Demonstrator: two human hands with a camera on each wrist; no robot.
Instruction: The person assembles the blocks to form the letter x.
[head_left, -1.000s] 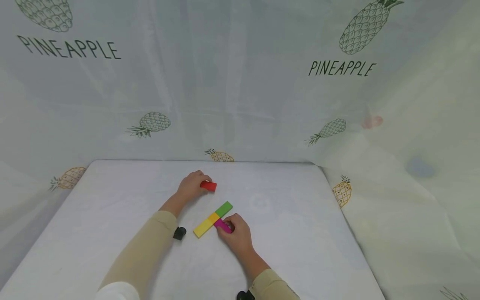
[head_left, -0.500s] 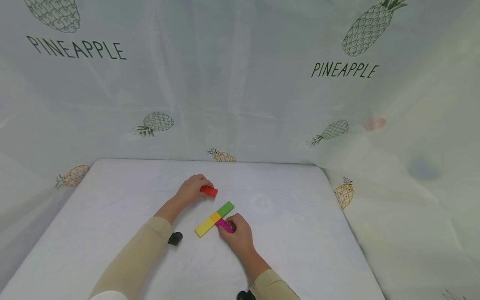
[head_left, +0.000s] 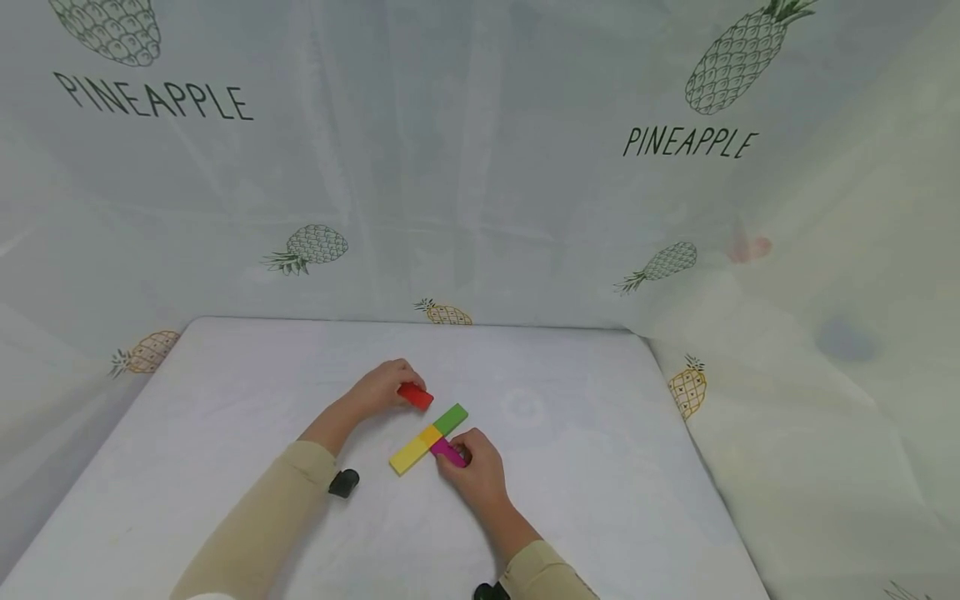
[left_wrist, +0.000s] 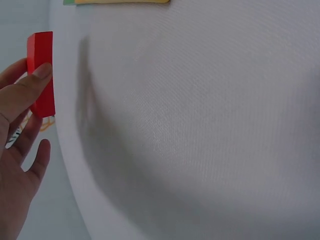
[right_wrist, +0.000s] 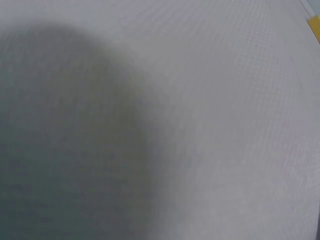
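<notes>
My left hand (head_left: 382,387) pinches a red block (head_left: 416,397) between thumb and fingers, up and left of a row of coloured blocks. The left wrist view shows the red block (left_wrist: 44,75) held near one side of the picture, with its shadow falling on the cloth. In the row, a green block (head_left: 451,419), an orange block (head_left: 430,435) and a yellow block (head_left: 408,457) lie end to end on a diagonal. A magenta block (head_left: 447,452) juts from the orange one at the row's right side. My right hand (head_left: 478,471) pinches its outer end.
A white cloth covers the table (head_left: 600,467). Behind it hangs a pale curtain (head_left: 480,167) printed with pineapples. Black wrist devices sit at both cuffs, the left one (head_left: 344,483) close to the yellow block. In the right wrist view, mostly cloth and shadow show.
My left hand has moved down toward the row with the red block, which has turned to slope down to the right. My right hand stays at the magenta block.
</notes>
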